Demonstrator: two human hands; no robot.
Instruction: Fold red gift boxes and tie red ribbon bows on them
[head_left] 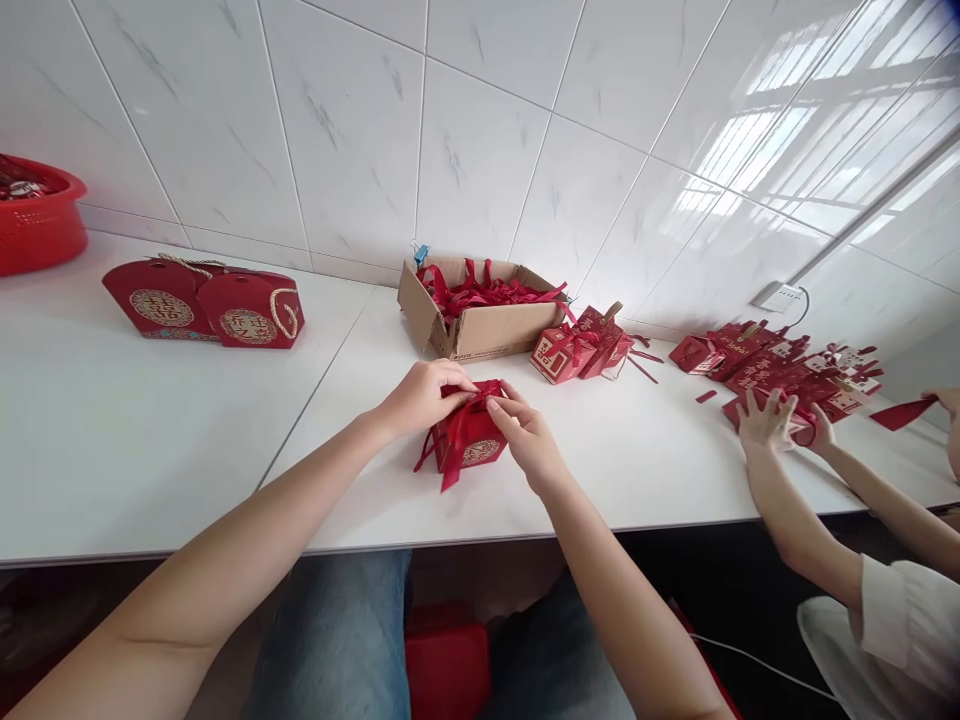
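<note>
A small red gift box (480, 452) with a gold round print stands on the white table in front of me. Red ribbon (454, 455) runs over its top into a knot, and one tail hangs down the front. My left hand (429, 395) pinches the ribbon at the left of the knot, thumb and fingers together. My right hand (529, 435) grips the ribbon at the right of the knot, its fingers against the box's top. The fingertips partly hide the knot.
Behind the box stands a cardboard box (495, 330) of red ribbons. Two red gift bags (251, 312) and a red basket (41, 235) are at left. Finished-looking boxes (559, 355) stand right. A co-worker's hands (769, 425) handle a red box among several others.
</note>
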